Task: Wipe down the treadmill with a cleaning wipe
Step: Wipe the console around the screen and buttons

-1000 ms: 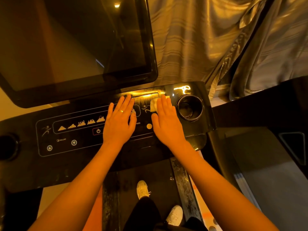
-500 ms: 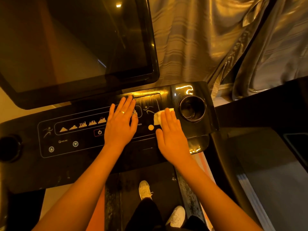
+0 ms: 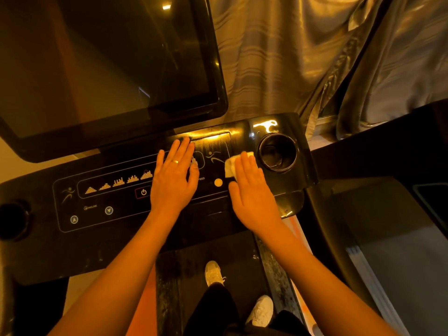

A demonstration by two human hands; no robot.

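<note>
The wipe (image 3: 230, 166) lies on the right part of the treadmill's console (image 3: 72, 251), just left of the cup holder (image 3: 277, 151). The right hand (image 3: 252, 190) presses it flat under straight fingers. The left hand (image 3: 174, 175) rests flat mid-console, holding nothing — likely a brace. The job looks midway at best: the left buttons (image 3: 109, 210), screen (image 3: 97, 69) and belt (image 3: 194, 275) show no sign of wiping — though the dim light hides much.
</note>
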